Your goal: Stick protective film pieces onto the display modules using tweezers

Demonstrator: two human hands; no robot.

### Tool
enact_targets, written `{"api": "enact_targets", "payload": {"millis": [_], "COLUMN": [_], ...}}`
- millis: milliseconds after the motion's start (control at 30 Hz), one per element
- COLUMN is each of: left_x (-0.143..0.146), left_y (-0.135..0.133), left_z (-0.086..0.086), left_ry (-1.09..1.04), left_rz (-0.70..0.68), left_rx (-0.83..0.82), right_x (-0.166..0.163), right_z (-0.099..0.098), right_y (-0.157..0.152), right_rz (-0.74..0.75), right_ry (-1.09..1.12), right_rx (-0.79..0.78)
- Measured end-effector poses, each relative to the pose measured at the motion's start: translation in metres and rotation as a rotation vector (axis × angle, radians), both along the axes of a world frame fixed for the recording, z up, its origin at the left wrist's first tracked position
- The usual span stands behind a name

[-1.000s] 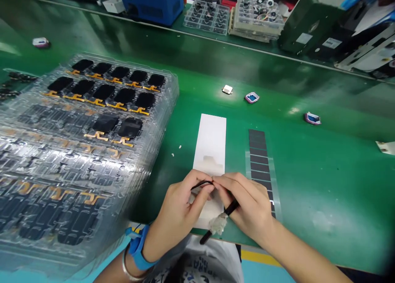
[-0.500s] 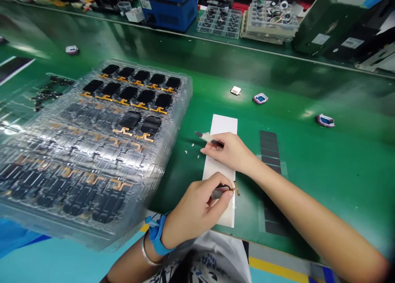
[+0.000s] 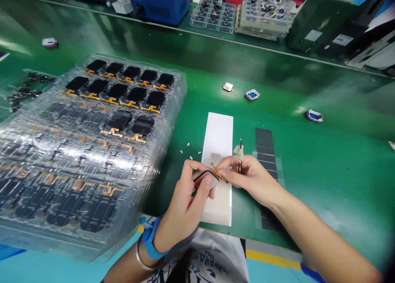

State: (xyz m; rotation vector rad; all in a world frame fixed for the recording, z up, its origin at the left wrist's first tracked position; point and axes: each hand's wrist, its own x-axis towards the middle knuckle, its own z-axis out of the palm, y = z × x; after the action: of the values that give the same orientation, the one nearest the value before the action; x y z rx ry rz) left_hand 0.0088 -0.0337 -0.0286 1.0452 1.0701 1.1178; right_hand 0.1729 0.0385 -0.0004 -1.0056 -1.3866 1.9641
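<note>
My left hand [image 3: 185,200] pinches a small dark screen part [image 3: 206,178] with an orange flex tail, held just above the near end of a white paper strip [image 3: 219,135]. My right hand [image 3: 249,178] is closed round black tweezers [image 3: 240,157] that point up and away, and its fingertips touch the part's orange tail. Both hands meet over the strip near the table's front edge. A blue band sits on my left wrist.
A stack of clear trays [image 3: 92,139] holding several dark screen parts fills the left. A strip of dark squares [image 3: 264,147] lies right of the paper. Small parts [image 3: 252,95] lie farther back on the green table [image 3: 324,159]. Boxes and trays line the far edge.
My right hand came back from the far end of the paper strip to my left hand, with the tweezers now upright. The part is raised a little and its tail is touched.
</note>
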Motion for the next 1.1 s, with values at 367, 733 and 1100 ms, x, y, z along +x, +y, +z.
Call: {"api": "enact_targets", "payload": {"millis": [367, 733, 1100], "left_x": [0.001, -0.001, 0.002], "left_y": [0.003, -0.001, 0.001], "left_z": [0.003, 0.001, -0.001], "left_ry": [0.063, -0.093, -0.077], "left_rz": [-0.072, -0.141, -0.109], "left_rx": [0.027, -0.058, -0.069], "right_x": [0.001, -0.004, -0.011], "right_z": [-0.008, -0.010, -0.011], "right_y": [-0.013, -0.028, -0.034], "right_rz": [-0.121, -0.213, -0.282], "right_ry": [0.004, -0.203, -0.219], "right_rx": [-0.039, 0.205, 0.394]}}
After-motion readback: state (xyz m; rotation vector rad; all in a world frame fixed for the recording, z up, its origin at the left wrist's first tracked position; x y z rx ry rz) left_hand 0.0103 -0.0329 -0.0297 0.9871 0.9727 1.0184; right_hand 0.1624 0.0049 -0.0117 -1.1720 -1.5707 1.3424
